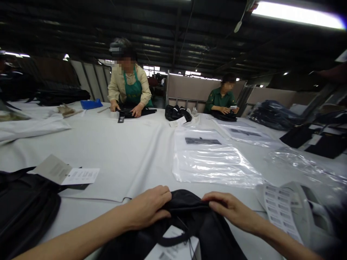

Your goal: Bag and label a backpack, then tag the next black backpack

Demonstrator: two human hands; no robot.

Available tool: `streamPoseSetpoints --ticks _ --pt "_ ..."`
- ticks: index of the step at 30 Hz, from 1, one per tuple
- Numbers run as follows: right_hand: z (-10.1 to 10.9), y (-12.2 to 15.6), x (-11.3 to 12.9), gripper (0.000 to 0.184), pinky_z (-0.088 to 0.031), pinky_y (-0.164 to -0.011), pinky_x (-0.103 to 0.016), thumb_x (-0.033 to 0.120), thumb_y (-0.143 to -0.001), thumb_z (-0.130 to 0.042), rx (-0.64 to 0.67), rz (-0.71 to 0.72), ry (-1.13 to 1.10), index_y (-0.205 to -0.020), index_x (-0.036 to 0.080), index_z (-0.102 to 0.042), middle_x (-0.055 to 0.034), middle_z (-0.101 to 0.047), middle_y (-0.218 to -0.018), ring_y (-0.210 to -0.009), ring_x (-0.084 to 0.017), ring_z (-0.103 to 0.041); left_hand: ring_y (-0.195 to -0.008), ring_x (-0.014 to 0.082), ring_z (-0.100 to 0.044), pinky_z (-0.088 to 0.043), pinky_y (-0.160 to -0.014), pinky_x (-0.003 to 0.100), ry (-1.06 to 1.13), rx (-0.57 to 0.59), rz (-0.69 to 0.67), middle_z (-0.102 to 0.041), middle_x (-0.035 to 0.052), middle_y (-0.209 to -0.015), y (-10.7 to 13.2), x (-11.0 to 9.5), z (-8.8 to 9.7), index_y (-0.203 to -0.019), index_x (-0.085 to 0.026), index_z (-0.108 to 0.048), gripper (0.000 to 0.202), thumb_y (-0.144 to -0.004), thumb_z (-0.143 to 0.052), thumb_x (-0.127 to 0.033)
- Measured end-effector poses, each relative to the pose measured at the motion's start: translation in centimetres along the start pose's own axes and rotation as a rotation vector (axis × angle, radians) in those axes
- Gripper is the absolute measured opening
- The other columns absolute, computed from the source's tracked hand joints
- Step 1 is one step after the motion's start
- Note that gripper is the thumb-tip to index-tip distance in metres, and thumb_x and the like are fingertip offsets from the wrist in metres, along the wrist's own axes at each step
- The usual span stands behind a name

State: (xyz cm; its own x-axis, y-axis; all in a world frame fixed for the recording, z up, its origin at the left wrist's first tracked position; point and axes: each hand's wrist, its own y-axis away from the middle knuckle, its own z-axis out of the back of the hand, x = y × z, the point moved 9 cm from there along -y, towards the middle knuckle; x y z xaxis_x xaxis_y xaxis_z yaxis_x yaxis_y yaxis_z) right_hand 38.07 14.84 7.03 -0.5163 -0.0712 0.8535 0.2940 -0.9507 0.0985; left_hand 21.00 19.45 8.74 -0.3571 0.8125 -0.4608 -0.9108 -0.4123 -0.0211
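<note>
A black garment (187, 224) lies bunched on the white table (130, 151) right in front of me, with a white tag (173, 249) hanging on a black cord at its near side. My left hand (148, 209) grips the garment's top edge with fingers curled over the fabric. My right hand (230, 211) pinches the same edge a little to the right, fingers closed on the cloth. Both forearms reach in from the bottom of the view.
A stack of clear plastic bags (214, 162) lies ahead on the right, a roll of printed labels (282, 209) at the near right. Black garments with paper tags (65, 172) sit at the left. Two other people (129, 90) (222, 99) handle dark garments at the far edge.
</note>
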Motion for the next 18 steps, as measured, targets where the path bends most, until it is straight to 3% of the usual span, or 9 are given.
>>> streamPoseSetpoints --ticks 4,9,11,14,16,18 --pt "-1.1 -0.7 2.9 0.039 -0.039 -0.096 -0.033 0.027 -0.085 -0.051 0.103 0.191 0.235 -0.124 0.024 -0.050 -0.0076 -0.055 -0.116 -0.106 -0.019 -0.052 -0.102 0.0188 -0.047 -0.038 -0.093 0.031 -0.025 0.018 -0.062 -0.053 0.0033 -0.111 1.0 -1.5 -0.7 -0.096 -0.021 -0.049 0.011 -0.086 -0.053 -0.018" --pt "-3.4 -0.9 5.0 0.050 -0.042 -0.090 -0.030 0.030 -0.077 -0.063 0.146 0.238 0.334 -0.125 0.026 -0.049 -0.0054 -0.055 -0.111 -0.102 -0.019 -0.053 -0.105 0.0202 -0.047 -0.039 -0.093 0.032 -0.004 -0.024 -0.021 -0.049 0.0057 -0.119 1.4 -1.7 -1.2 -0.119 -0.023 -0.041 0.043 -0.080 -0.059 -0.019" --pt "-4.6 -0.9 4.1 0.044 -0.042 -0.089 -0.030 0.025 -0.076 -0.061 0.143 0.212 0.401 -0.120 0.026 -0.053 -0.0045 -0.060 -0.107 -0.099 -0.019 -0.055 -0.098 0.0218 -0.052 -0.042 -0.087 0.032 0.011 0.058 -0.016 -0.057 0.0052 -0.109 1.0 -1.7 -2.1 -0.114 -0.022 -0.049 0.039 -0.078 -0.063 -0.026" --pt "-5.5 -1.8 0.5 0.030 -0.043 -0.077 -0.029 0.022 -0.075 -0.057 0.129 0.047 0.436 -0.103 0.024 -0.064 -0.0028 -0.067 -0.091 -0.083 -0.018 -0.059 -0.070 0.0204 -0.059 -0.045 -0.061 0.027 0.040 0.262 0.121 -0.064 0.0022 -0.079 -0.5 0.2 -4.3 -0.089 -0.021 -0.062 0.026 -0.071 -0.065 -0.039" --pt "-5.2 -3.0 -1.9 0.020 -0.040 -0.063 -0.025 0.031 -0.076 -0.057 0.092 -0.090 0.395 -0.087 0.020 -0.069 -0.0016 -0.066 -0.075 -0.068 -0.016 -0.057 -0.058 0.0170 -0.055 -0.038 -0.049 0.023 0.097 0.362 0.230 -0.061 0.0001 -0.066 -1.8 2.1 -5.3 -0.081 -0.020 -0.065 0.026 -0.070 -0.063 -0.044" --pt "-4.7 -4.0 -3.2 0.028 -0.033 -0.053 -0.023 0.042 -0.078 -0.054 0.073 -0.172 0.341 -0.073 0.017 -0.068 0.0002 -0.060 -0.062 -0.058 -0.013 -0.050 -0.055 0.0149 -0.053 -0.034 -0.047 0.022 0.132 0.378 0.278 -0.058 -0.0011 -0.061 -2.9 3.3 -5.4 -0.078 -0.020 -0.066 0.030 -0.069 -0.061 -0.048"
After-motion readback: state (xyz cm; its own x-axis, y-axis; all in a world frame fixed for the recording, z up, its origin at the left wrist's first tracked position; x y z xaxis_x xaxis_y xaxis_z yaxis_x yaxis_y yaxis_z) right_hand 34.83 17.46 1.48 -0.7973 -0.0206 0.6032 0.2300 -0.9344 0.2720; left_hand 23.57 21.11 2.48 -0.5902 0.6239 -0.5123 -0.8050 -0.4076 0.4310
